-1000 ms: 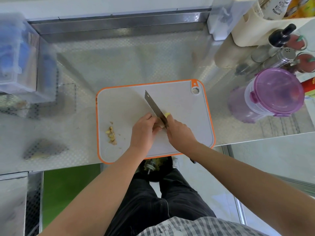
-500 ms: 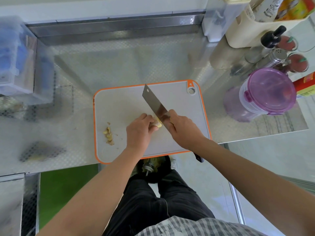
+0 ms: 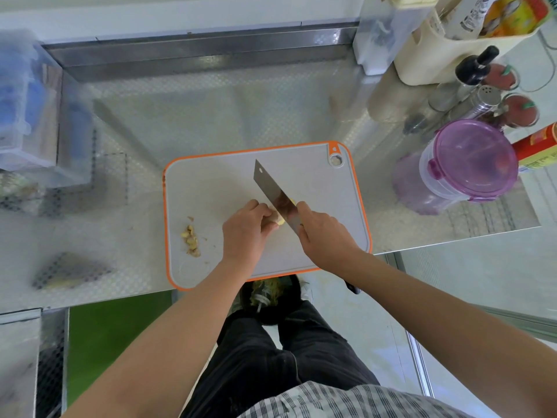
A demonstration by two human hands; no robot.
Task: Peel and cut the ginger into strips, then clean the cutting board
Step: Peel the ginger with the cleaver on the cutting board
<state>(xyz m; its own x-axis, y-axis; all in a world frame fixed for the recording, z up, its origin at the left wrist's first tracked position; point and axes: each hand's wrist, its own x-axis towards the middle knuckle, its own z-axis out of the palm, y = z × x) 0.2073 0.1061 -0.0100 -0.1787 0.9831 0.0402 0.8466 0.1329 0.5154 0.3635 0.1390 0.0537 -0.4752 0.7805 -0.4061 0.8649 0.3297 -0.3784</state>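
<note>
- The steel bench (image 3: 211, 110) stretches under and beyond both hands, and its near edge runs just below the wrists.
- A clear plastic box (image 3: 27, 116) stands on the bench far out to the left of the left hand, beyond the board's edge.
- The cutting board (image 3: 211, 182), grey with an orange rim, lies flat on the bench directly under both hands. Its hanging hole is at the far corner, beyond the right hand.
- A container with a purple lid (image 3: 473, 159) stands on the bench well off to the right of the right hand and is clear of the board. Bottles and shakers are crowded beyond it.
- The right hand (image 3: 325, 236) is curled tight round the handle of the cleaver, with the forefinger up against the blade's heel. The dark end of the handle pokes out below the wrist.
- The left hand (image 3: 245, 232) sits just left of the right hand, its fingers bent and pinching the ginger against the board.
- The cleaver (image 3: 274, 191) slants away from the right hand towards the far left. The flat of its blade is tilted and its edge is down at the ginger.
- The ginger (image 3: 278, 219), a small pale yellow piece, lies between the two hands at the left fingertips and touches the blade.
- A small heap of peel scraps (image 3: 190, 239) lies on the board to the left of the left hand, near the board's left rim.
</note>
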